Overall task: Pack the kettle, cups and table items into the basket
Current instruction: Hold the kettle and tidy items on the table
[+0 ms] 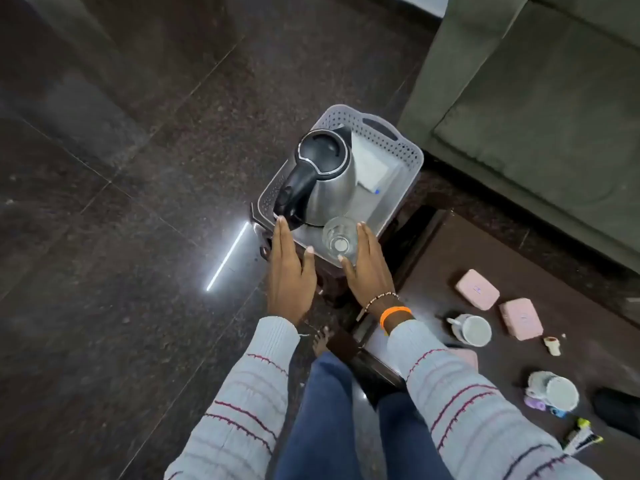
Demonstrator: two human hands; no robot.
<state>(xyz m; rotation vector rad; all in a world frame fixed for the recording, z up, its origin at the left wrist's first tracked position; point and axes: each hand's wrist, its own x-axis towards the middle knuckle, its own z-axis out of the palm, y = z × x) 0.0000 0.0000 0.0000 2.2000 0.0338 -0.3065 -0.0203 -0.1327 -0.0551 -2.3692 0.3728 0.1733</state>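
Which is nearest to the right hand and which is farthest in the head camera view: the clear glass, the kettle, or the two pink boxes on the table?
From the right hand:
1. Clear glass, in the basket, right against the fingers.
2. Kettle, deeper in the basket, ahead and left.
3. Pink boxes, on the table off to the right.

inside the grey perforated plastic basket (398,147), the steel kettle with black handle (323,174) fills the left side and a clear glass cup (340,240) the near edge; the right half lies open above a flat white packet (370,164).
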